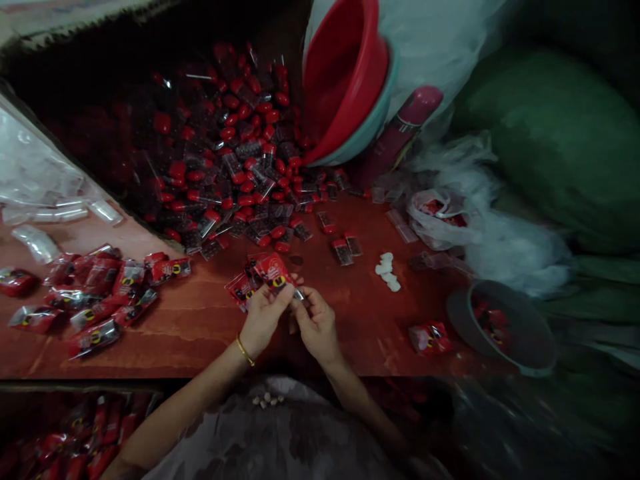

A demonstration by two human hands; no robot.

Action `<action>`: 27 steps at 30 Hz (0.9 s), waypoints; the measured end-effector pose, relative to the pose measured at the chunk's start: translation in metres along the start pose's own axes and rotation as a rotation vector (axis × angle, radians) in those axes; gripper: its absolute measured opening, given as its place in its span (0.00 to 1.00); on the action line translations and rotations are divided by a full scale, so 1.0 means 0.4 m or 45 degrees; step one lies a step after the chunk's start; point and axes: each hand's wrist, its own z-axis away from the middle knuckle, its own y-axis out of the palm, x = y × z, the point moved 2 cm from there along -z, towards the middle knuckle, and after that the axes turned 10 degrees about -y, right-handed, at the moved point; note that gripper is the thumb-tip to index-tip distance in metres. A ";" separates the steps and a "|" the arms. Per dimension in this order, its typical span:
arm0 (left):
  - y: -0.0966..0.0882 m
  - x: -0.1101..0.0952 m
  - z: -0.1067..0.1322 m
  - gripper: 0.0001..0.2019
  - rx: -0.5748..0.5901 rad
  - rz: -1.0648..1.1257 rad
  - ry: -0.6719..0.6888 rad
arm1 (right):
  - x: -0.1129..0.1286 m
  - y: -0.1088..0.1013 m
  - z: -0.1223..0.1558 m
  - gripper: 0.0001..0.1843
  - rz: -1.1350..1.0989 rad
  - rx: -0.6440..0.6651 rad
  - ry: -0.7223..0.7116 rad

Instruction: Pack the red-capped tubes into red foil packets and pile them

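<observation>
A red printed plastic packet (273, 268) is pinched by my left hand (263, 321), which wears a gold bracelet (245, 352) at the wrist. My right hand (318, 327) is closed at the packet's near right end, its thumb and fingers on a small shiny piece I cannot make out well. More flat red packets (243, 288) lie just behind my left hand. Beyond both hands spreads a big heap of small clear containers with red caps (245, 180). Two of these containers (345, 249) sit apart from the heap, to the right.
Filled red packets (100, 287) are piled at the left. White discs (387, 272) lie right of my hands, near a grey bowl (525, 360) and a single filled packet (431, 338). A red basin (345, 80) and a pink spray can (415, 113) stand behind. A cardboard edge (95, 170) borders the heap.
</observation>
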 end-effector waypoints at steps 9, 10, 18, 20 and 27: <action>-0.023 0.021 -0.003 0.22 0.007 0.139 -0.125 | -0.039 0.027 -0.017 0.16 -0.012 0.028 0.015; -0.034 0.017 -0.002 0.21 -0.017 0.173 -0.130 | -0.039 0.027 -0.022 0.15 0.096 0.037 -0.043; -0.320 -0.183 -0.009 0.15 -0.701 0.602 0.186 | -0.066 -0.176 -0.164 0.21 1.406 -0.143 -0.302; -0.369 -0.228 0.001 0.24 -0.755 0.656 0.321 | -0.098 -0.221 -0.188 0.22 1.553 -0.145 -0.189; -0.283 -0.158 0.006 0.25 -0.664 0.285 0.193 | -0.136 -0.154 -0.103 0.23 1.533 0.141 -0.283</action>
